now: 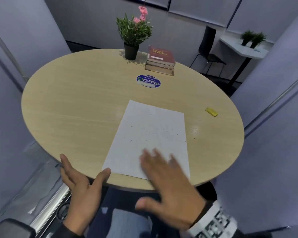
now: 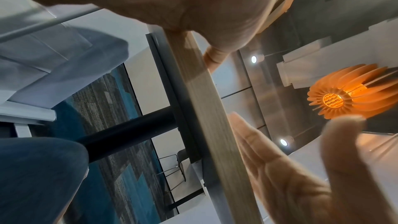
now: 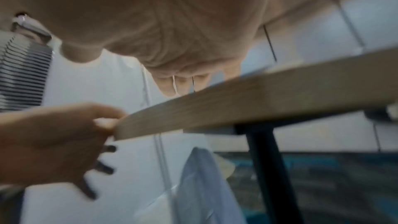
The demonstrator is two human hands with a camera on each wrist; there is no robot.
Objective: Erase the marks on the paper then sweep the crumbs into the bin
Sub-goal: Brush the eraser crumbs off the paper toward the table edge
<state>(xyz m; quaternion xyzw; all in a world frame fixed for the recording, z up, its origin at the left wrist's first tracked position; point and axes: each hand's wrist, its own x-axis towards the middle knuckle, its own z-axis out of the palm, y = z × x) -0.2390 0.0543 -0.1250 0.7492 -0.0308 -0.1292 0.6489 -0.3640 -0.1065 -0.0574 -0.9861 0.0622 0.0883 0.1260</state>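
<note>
A white sheet of paper (image 1: 150,134) lies on the round wooden table (image 1: 76,100), sprinkled with small dark crumbs (image 1: 131,140). My right hand (image 1: 153,177) is flat, fingers spread and blurred, over the sheet's near right part. At the table's near edge (image 2: 206,108), by the paper's near left corner, I cup my left hand (image 1: 83,176) palm up; it holds nothing. The yellow eraser (image 1: 211,112) lies alone at the table's right. In the right wrist view my left hand (image 3: 53,142) touches the table edge (image 3: 237,103) below my right palm (image 3: 161,31).
A potted plant (image 1: 132,36) and a stack of books (image 1: 160,60) stand at the table's far side, with a blue round sticker (image 1: 148,81) in front of them. A pale plastic bag (image 3: 204,185) hangs below the table. A black chair (image 1: 208,48) stands beyond.
</note>
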